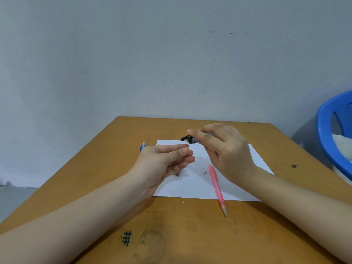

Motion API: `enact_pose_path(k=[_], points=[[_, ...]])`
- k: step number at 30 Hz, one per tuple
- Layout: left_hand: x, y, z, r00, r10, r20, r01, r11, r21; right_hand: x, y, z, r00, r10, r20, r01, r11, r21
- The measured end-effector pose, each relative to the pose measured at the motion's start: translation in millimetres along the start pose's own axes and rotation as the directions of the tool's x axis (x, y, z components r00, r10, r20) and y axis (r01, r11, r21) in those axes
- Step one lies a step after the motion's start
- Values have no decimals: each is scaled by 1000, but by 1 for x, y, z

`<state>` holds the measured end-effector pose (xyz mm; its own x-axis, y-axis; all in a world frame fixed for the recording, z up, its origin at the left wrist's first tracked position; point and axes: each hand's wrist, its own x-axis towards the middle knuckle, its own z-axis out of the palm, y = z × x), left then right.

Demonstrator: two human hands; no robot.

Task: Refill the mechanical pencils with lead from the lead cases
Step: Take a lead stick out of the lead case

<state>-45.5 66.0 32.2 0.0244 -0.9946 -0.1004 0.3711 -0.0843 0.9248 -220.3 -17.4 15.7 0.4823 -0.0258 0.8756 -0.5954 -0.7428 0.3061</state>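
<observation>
A brown wooden table (95, 187) stands against a grey wall (171, 54), with 1 white sheet of paper (200, 189) on it. Your right hand (226, 149) grips the lead case (192, 140) above the sheet, tilted, its black cap swung open toward your left hand (163, 161). That hand's thumb and forefinger meet just below the case's mouth (any lead between them is too thin to see). 1 pink pencil (217, 187) lies across the sheet's near edge; a blue pencil (142, 146) pokes out behind your left hand. A blue plastic rim (327, 134) shows at far right.
</observation>
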Motion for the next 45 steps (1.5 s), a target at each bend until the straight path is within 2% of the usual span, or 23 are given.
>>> enact_pose_path(k=[9, 17, 36, 45], points=[[0, 1, 2, 997, 25, -72, -26, 1000, -1, 0, -1, 0, 1000, 19, 11, -19, 1000, 12], [-2, 3, 3, 978, 113, -173, -110, 994, 27, -1, 0, -2, 998, 59, 23, -59, 998, 1], [-2, 2, 2, 972, 186, -146, -179, 982, 61, -1, -4, -3, 973, 213, 85, -220, 972, 84], [0, 1, 0, 959, 218, -183, -211, 976, 56, -2, -4, -2, 969, 232, 89, -240, 967, 82]])
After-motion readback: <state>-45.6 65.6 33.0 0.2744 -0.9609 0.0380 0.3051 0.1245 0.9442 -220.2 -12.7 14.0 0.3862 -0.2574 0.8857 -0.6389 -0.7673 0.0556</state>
